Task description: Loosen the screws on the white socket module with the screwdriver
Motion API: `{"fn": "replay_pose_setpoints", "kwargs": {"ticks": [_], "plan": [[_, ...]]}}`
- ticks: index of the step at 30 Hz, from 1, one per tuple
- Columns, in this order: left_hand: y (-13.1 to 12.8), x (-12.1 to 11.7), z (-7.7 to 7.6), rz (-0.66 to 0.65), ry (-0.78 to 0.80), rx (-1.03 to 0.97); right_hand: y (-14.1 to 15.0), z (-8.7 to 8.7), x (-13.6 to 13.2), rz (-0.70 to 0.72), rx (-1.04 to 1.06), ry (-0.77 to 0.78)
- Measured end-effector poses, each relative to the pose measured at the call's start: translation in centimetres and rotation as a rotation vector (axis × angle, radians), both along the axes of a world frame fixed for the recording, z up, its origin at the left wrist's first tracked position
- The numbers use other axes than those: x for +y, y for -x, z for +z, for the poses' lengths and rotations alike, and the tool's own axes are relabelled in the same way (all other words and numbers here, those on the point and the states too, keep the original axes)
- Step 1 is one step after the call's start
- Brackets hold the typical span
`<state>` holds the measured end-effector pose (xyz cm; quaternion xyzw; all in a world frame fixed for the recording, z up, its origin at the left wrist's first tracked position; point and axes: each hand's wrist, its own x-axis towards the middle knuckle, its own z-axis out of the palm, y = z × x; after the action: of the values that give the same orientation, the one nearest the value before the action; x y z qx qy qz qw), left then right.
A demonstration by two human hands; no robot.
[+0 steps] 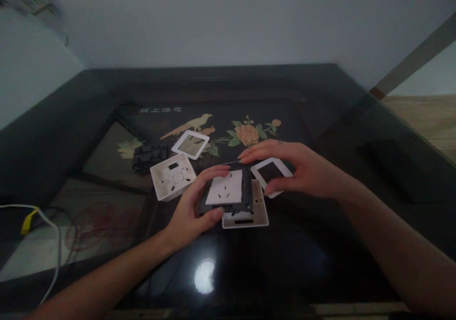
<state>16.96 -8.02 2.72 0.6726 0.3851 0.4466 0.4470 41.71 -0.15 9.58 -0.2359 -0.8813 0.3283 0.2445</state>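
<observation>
My left hand [194,203] grips a power socket insert [225,188] with a white slotted face and a dark backing plate, fingers over its top edge and thumb along the near side. The insert is tilted above a white open mounting box [261,215] and hides part of it. My right hand [297,170] reaches in from the right, thumb and fingers apart. Beneath it is a white square cover frame [257,171], partly hidden by the hand; whether the thumb touches the frame I cannot tell.
Left of my hands lie a second white mounting box [173,179], another white cover frame [203,145] and a dark backing plate [149,156]. The glossy dark table [299,263] bears a bird and flower picture. A white cable [59,248] with a yellow tag runs at far left.
</observation>
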Motion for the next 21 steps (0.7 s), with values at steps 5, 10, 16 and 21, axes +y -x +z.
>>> {"fn": "replay_pose_setpoints", "kwargs": {"ticks": [5,10,16,21], "plan": [[-0.2,0.1,-0.1,-0.015,0.24,-0.281,1.7,-0.3,-2.3,0.09,-0.096,-0.113],[-1.0,0.2,0.2,-0.157,0.413,-0.47,2.4,-1.3,-2.9,0.051,-0.034,-0.195],[-0.3,0.3,-0.2,-0.191,0.381,-0.413,2.7,-0.3,-3.4,-0.12,0.084,0.035],[-0.3,0.3,0.0,-0.087,0.261,-0.195,3.1,-0.2,-3.5,-0.222,0.212,0.362]]}}
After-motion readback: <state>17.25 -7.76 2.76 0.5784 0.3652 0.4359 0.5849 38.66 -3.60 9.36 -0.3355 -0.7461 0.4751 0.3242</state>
